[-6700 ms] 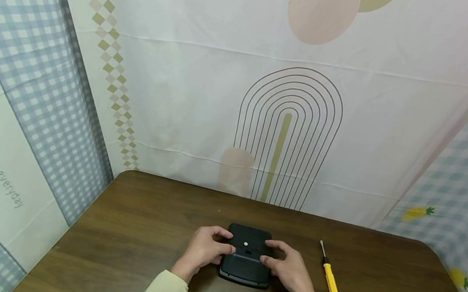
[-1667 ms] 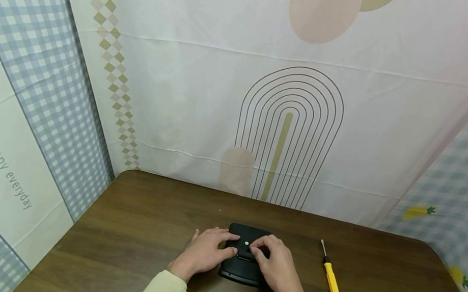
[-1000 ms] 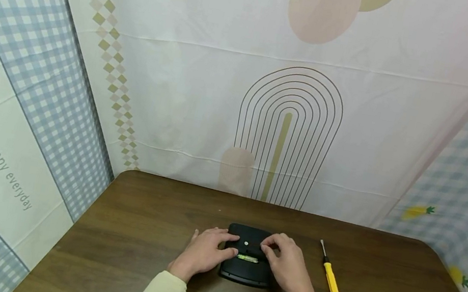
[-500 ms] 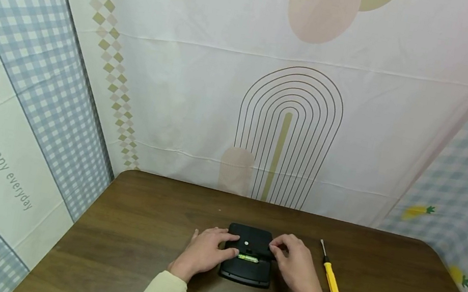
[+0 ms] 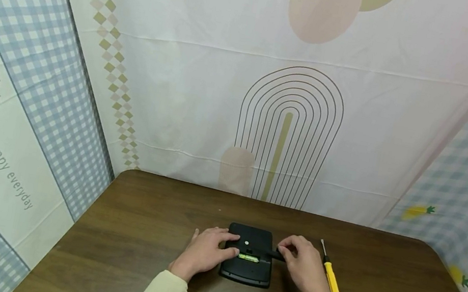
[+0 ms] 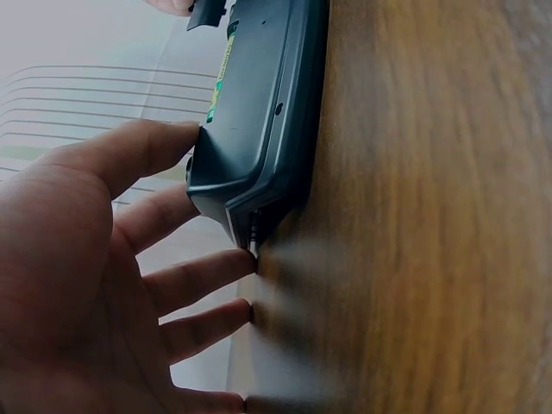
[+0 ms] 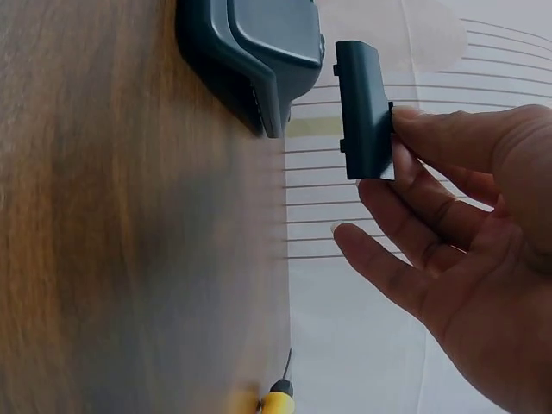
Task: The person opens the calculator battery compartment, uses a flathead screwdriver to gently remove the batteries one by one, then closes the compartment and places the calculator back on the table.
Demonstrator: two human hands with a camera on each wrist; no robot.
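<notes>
A black device (image 5: 245, 271), probably a calculator lying face down, rests on the table with its battery compartment uncovered. Inside it a yellow-green battery (image 5: 249, 258) shows, also visible as a strip in the left wrist view (image 6: 220, 78). My left hand (image 5: 204, 252) presses the device's left side with thumb and forefinger; its other fingers spread down to the table. Just off the right edge, my right hand (image 5: 304, 266) pinches the small black battery cover (image 7: 364, 112) between thumb and fingers. In the right wrist view the cover is apart from the device.
A screwdriver (image 5: 331, 278) with a yellow handle lies right of my right hand, its tip pointing away. The brown wooden table (image 5: 145, 234) ends at a patterned cloth (image 5: 194, 108) at the back. Checked cloths hang on both sides.
The cover has come off the compartment, laying the battery bare. My right hand has carried it rightward, past the device's edge. My left hand has stayed put over the last second.
</notes>
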